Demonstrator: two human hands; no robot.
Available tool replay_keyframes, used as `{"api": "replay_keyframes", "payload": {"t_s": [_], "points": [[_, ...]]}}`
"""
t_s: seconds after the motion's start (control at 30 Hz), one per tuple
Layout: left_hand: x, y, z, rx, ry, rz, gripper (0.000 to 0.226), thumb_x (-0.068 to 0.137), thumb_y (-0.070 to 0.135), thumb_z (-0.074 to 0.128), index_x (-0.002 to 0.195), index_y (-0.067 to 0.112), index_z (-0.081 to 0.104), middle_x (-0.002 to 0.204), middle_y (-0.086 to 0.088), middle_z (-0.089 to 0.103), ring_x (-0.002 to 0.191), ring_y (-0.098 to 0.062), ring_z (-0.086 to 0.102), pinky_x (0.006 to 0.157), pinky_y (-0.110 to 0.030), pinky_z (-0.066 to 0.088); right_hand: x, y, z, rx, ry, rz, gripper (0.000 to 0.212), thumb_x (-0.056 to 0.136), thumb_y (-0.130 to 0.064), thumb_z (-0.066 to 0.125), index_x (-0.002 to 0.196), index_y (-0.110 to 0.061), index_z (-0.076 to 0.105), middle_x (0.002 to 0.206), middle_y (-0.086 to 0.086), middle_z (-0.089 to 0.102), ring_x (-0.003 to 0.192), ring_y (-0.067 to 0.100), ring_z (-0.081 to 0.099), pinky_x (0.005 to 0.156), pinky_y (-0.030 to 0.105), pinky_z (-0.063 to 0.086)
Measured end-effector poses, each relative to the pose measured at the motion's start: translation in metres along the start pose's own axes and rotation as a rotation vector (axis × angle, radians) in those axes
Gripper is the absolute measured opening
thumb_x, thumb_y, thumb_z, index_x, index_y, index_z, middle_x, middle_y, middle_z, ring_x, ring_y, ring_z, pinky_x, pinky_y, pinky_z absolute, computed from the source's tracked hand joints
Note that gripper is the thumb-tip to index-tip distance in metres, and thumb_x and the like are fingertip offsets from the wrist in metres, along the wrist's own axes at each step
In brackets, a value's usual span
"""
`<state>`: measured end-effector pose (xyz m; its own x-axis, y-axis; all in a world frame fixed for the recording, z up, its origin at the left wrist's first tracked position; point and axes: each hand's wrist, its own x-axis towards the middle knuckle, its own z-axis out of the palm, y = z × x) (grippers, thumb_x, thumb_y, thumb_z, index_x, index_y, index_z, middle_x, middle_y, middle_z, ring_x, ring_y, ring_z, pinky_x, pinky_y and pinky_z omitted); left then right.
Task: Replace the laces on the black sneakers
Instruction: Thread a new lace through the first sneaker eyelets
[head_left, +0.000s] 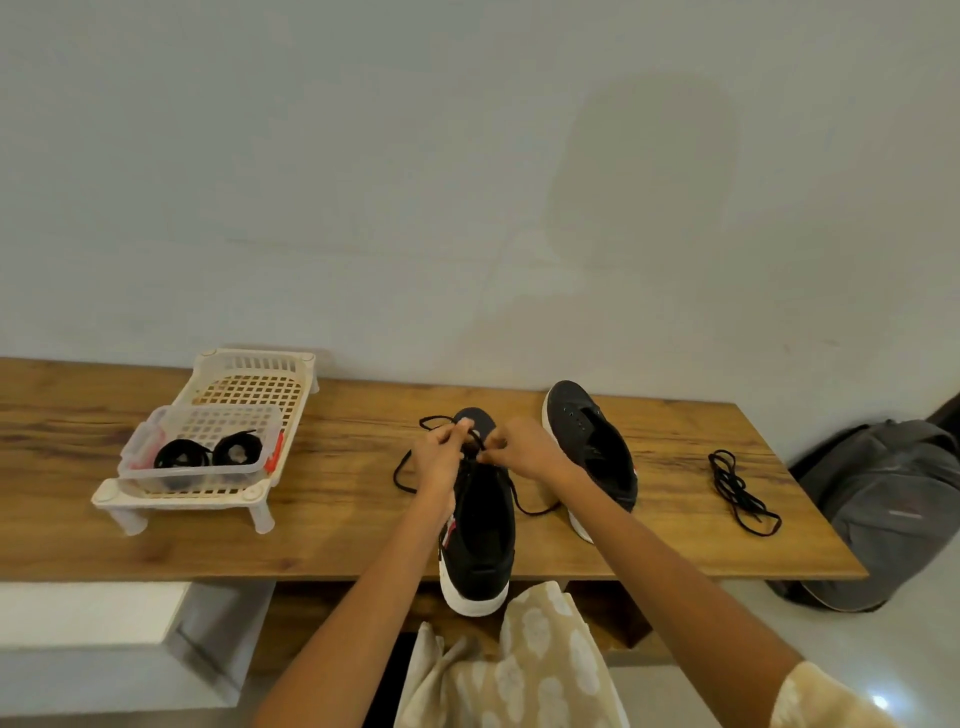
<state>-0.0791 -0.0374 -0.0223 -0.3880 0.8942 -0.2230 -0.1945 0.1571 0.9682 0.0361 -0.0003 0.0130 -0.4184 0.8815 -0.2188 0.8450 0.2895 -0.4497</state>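
Near sneaker (480, 525): black upper, white sole, lying on the wooden counter (332, 519) with its heel past the front edge; both hands work at its forefoot eyelets.
Lace in hand (410, 470): thin black cord, limp and light; loose loops trail onto the counter on either side of the shoe. Judged best pinched close to the tip, where it is stiffest for threading.
Left hand (441, 447): fingers curled, pinching the lace above the toe.
Right hand (522, 449): fingers pressed together on the lace at the eyelets.
Far sneaker (592, 449): just beside the first, eyelets bare. Judged light, with a soft upper and a firm sole; hold by the sole or heel.
Spare lace (740, 491): loose black bundle, well apart to the right.
Coiled laces (208, 457): two black rolls in a clear tub (140, 457) on a cream rack (291, 410).
Writing: none legible; a red-and-white side mark is too small to read.
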Motion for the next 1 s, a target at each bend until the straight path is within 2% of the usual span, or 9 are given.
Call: {"api": "replay_keyframes", "payload": {"t_s": [0.17, 0.27, 0.37, 0.47, 0.53, 0.67, 0.77, 0.9, 1.0], "points": [[-0.006, -0.011, -0.002, -0.024, -0.179, -0.028, 0.039, 0.095, 0.046, 0.045, 0.092, 0.019, 0.072, 0.096, 0.002, 0.070, 0.093, -0.012, 0.061, 0.081, -0.025, 0.045, 0.010, -0.031, -0.033, 0.087, 0.163, 0.005, 0.033, 0.085, -0.029, 0.068, 0.056, -0.016, 0.056, 0.055, 0.000, 0.051, 0.051, 0.011, 0.043, 0.055, 0.025, 0.035], [-0.008, -0.020, -0.003, 0.109, -0.277, 0.031, 0.022, 0.093, 0.033, 0.056, 0.097, 0.019, 0.072, 0.103, 0.008, 0.067, 0.105, -0.009, 0.057, 0.081, -0.019, 0.039, 0.016, -0.059, -0.062, 0.191, 0.279, -0.078, 0.030, 0.085, -0.026, 0.069, 0.061, -0.008, 0.064, 0.056, -0.003, 0.055, 0.047, 0.009, 0.043, 0.056, 0.021, 0.040], [-0.004, -0.020, -0.004, 0.165, -0.241, 0.056, 0.010, 0.088, 0.018, 0.065, 0.093, 0.018, 0.073, 0.096, 0.004, 0.070, 0.101, -0.013, 0.061, 0.078, -0.014, 0.045, 0.022, -0.072, -0.072, 0.334, 0.361, -0.106, 0.023, 0.084, -0.024, 0.070, 0.084, -0.002, 0.073, 0.075, -0.001, 0.066, 0.060, 0.009, 0.057, 0.067, 0.023, 0.049], [-0.002, -0.019, -0.007, -0.088, -0.104, -0.090, 0.009, 0.087, 0.016, 0.065, 0.082, 0.016, 0.072, 0.088, -0.004, 0.071, 0.089, -0.017, 0.064, 0.085, -0.027, 0.050, 0.020, -0.066, -0.058, 0.370, 0.343, -0.069, 0.024, 0.086, -0.028, 0.068, 0.074, -0.007, 0.071, 0.065, 0.000, 0.062, 0.059, 0.011, 0.055, 0.067, 0.027, 0.049], [-0.001, -0.019, -0.010, -0.283, -0.090, -0.182, 0.009, 0.088, 0.016, 0.064, 0.088, 0.010, 0.071, 0.081, -0.007, 0.069, 0.079, -0.019, 0.064, 0.081, -0.031, 0.053, 0.018, -0.047, -0.041, 0.250, 0.240, -0.020, 0.021, 0.087, -0.030, 0.066, 0.075, -0.013, 0.070, 0.064, 0.000, 0.060, 0.060, 0.013, 0.053, 0.065, 0.028, 0.047], [0.004, -0.022, -0.016, -0.514, -0.079, -0.238, 0.021, 0.093, 0.014, 0.056, 0.108, 0.001, 0.063, 0.068, -0.002, 0.069, 0.067, -0.014, 0.065, 0.065, -0.024, 0.056, 0.007, -0.013, -0.004, 0.036, -0.028, 0.030, 0.020, 0.086, -0.026, 0.066, 0.090, -0.008, 0.075, 0.092, 0.009, 0.072, 0.080, 0.018, 0.062, 0.072, 0.033, 0.048], [0.003, -0.023, -0.016, -0.559, -0.084, -0.226, 0.021, 0.095, 0.016, 0.053, 0.110, 0.002, 0.060, 0.078, -0.007, 0.067, 0.072, -0.017, 0.065, 0.069, -0.026, 0.056, 0.003, -0.010, 0.005, -0.061, 0.012, 0.025, 0.021, 0.087, -0.027, 0.064, 0.089, -0.010, 0.076, 0.089, 0.004, 0.072, 0.079, 0.018, 0.064, 0.068, 0.031, 0.048], [0.000, -0.029, -0.018, -0.466, -0.174, -0.140, 0.021, 0.096, 0.019, 0.052, 0.106, 0.006, 0.065, 0.096, -0.009, 0.069, 0.088, -0.017, 0.067, 0.078, -0.024, 0.055, 0.011, -0.025, -0.006, 0.053, 0.087, 0.029, 0.025, 0.086, -0.021, 0.060, 0.062, -0.015, 0.061, 0.069, 0.008, 0.061, 0.058, 0.012, 0.048, 0.057, 0.027, 0.038], [-0.004, -0.027, -0.019, -0.331, -0.262, -0.121, 0.018, 0.091, 0.016, 0.059, 0.106, 0.012, 0.069, 0.104, -0.003, 0.071, 0.100, -0.014, 0.065, 0.082, -0.022, 0.049, 0.022, -0.039, -0.020, 0.205, 0.244, 0.020, 0.028, 0.086, -0.019, 0.060, 0.063, -0.004, 0.061, 0.066, 0.020, 0.063, 0.056, 0.014, 0.051, 0.061, 0.032, 0.049]]}}
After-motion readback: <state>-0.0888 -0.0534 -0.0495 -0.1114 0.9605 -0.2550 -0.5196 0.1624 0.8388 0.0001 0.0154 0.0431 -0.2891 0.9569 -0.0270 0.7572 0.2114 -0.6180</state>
